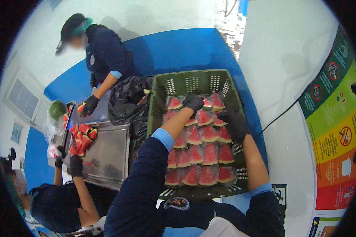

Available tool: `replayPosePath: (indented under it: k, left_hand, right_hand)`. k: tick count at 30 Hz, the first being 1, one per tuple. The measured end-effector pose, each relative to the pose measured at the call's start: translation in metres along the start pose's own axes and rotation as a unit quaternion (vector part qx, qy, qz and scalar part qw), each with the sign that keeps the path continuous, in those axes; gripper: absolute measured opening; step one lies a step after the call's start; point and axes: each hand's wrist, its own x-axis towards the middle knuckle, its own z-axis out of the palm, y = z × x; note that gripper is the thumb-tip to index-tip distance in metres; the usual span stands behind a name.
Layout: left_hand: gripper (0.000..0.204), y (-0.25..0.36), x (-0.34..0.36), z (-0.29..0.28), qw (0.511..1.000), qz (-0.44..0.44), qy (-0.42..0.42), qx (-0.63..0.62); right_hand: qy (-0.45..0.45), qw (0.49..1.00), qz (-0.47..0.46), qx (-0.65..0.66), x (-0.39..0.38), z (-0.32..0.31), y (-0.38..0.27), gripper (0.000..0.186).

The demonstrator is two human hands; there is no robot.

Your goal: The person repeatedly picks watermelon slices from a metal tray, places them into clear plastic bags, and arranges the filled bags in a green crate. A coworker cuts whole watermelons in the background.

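Observation:
Both my hands wear black gloves and reach into a green plastic crate (151,114) with slotted walls. Rows of watermelon wedges (209,154), each in clear plastic, fill its lower and middle part. My left hand (194,102) is at the far rows, its fingers curled down against a bagged wedge (207,102); the fingertips are partly hidden. Near the crate's right wall, my right hand (234,124) hovers by the right end of a middle row. Its fingers stretch leftward, apart, with nothing visible in them.
Left of the crate, a black plastic bag (126,96) bulges beside a metal tray (108,152) with cut watermelon (82,138). A co-worker (106,51) reaches over the far tray; another (63,203) works at the near left. A whole watermelon (57,110) sits beyond. A wall (281,102) stands at the right.

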Motion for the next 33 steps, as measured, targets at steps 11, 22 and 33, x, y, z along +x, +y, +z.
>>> replayPosePath:
  k: [11, 22, 33]
  left_hand:
    - [0.039, -0.034, -0.225, -0.13, 0.924, 0.163, 0.307, -0.159]
    - [0.028, -0.27, -0.393, -0.056, 0.903, -0.211, 0.37, -0.054]
    - [0.016, -0.36, -0.396, -0.093, 0.93, -0.119, 0.348, 0.021]
  right_hand:
    - [-0.059, 0.985, 0.013, 0.164, 0.014, -0.006, 0.025, 0.049]
    - [-0.044, 0.981, 0.016, 0.187, 0.014, 0.007, 0.017, 0.049]
    - [-0.236, 0.969, -0.059, 0.046, -0.046, 0.17, -0.162, 0.047]
